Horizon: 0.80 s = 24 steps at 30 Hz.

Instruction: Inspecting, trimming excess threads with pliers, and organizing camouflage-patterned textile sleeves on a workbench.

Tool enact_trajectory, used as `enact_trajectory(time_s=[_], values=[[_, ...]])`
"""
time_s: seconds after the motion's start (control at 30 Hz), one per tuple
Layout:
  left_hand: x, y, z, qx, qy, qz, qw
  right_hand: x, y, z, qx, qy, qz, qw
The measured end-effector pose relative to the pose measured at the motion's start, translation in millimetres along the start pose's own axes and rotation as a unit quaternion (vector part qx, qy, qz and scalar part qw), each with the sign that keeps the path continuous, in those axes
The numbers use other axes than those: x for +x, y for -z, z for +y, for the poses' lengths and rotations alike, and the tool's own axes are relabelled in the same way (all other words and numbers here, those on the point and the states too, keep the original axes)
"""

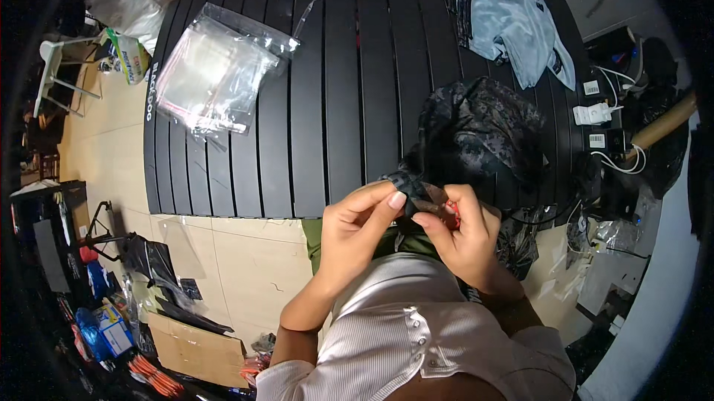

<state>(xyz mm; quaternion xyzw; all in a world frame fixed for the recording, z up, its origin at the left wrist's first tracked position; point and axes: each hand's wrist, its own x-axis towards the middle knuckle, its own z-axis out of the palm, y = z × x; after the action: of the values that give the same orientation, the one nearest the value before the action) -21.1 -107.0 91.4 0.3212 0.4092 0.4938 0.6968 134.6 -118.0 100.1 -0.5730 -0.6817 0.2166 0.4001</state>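
By the left fingers (397, 199), pinched together, the edge of a dark patterned cloth (483, 130) is being gripped; by the curled right fingers (462, 200), a red item (451, 208) is seemingly being held — handling apparently unfinished. Beyond, the cloth's bulk is being carried, unfolded, by the worktop (305, 141).

Spreading even light at centre, sinking into black at the rim.
Brightening the pale floor tiles (111, 144) at nine o'clock; glaring white off the clear plastic sleeves (212, 74) at ten; laying a dull sheen along the black slatted table (305, 104) at eleven; losing folds of the dark camouflage cloth (483, 133) in shadow at two; curving the white wall (654, 275) through fisheye distortion at four; dimming and softening the floor clutter (115, 334) at eight.
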Motion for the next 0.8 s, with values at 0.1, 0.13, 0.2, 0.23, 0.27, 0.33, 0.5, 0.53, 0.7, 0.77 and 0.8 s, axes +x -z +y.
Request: enact_trajectory(time_s=[0.1,0.13,0.2,0.23,0.27,0.33,0.5,0.53,0.7,0.77,0.8], values=[[0,-2,1,0.08,-0.029,-0.016,0.996,0,2,0,-0.007,-0.006,-0.007,1.0],[0,-4,2,0.089,-0.018,-0.017,0.996,0,3,0,-0.008,-0.009,-0.01,1.0],[0,-5,2,0.089,-0.018,-0.019,0.996,1,3,0,-0.026,-0.006,-0.008,1.0],[0,-6,3,0.079,-0.003,-0.016,0.997,1,3,0,-0.033,-0.008,-0.006,0.999],[0,-6,3,0.064,0.006,-0.013,0.998,2,3,-1,-0.038,-0.002,-0.006,0.999],[-1,-6,4,0.053,0.017,-0.011,0.998,3,3,-2,-0.043,0.003,-0.004,0.999],[0,-4,4,0.054,0.023,-0.024,0.998,7,9,-2,-0.096,0.042,-0.013,0.994],[0,-3,4,0.053,0.043,-0.017,0.998,8,10,-1,-0.096,0.045,-0.019,0.994],[4,-1,1,-0.038,0.093,-0.007,0.995,10,14,5,-0.126,0.14,-0.028,0.982],[5,0,1,-0.056,0.111,0.001,0.992,9,17,5,-0.106,0.149,-0.027,0.983],[5,0,1,-0.083,0.106,-0.004,0.991,8,19,5,-0.093,0.145,-0.022,0.985]])
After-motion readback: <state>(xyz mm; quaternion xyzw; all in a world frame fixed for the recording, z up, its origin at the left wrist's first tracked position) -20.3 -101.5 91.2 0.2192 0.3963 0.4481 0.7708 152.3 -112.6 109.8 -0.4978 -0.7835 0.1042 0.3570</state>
